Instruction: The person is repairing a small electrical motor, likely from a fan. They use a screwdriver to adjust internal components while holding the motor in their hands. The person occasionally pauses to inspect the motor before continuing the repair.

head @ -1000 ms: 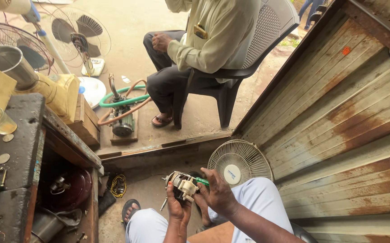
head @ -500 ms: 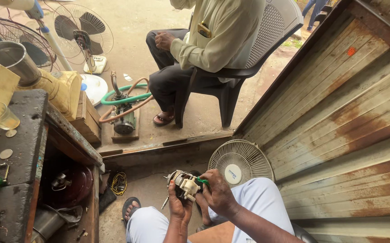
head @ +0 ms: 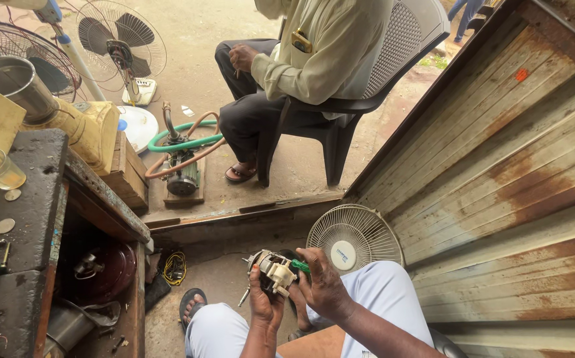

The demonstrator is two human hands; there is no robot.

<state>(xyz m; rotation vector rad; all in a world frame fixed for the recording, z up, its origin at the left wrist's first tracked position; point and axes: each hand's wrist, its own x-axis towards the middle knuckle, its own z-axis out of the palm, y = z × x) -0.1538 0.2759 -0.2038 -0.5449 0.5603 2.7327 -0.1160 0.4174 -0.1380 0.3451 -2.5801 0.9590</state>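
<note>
My left hand (head: 264, 306) grips a small fan motor assembly (head: 273, 270) with a cream plastic part, held over my knees. My right hand (head: 322, 286) holds a green-handled tool (head: 300, 266) against the motor's right side. Both hands are close together above my pale trousers (head: 387, 295). A thin metal shaft sticks out below the motor toward the lower left.
A white fan guard (head: 355, 237) leans on the rusty corrugated metal wall (head: 506, 166) to the right. A person sits on a dark plastic chair (head: 367, 86) ahead. A pump with a green hose (head: 182, 159), standing fans (head: 121, 40) and a cluttered workbench (head: 22, 219) lie left.
My hands and the motor stay almost in place. The camera view has shifted slightly, and the seated person's hand has moved a little at the knee.
</note>
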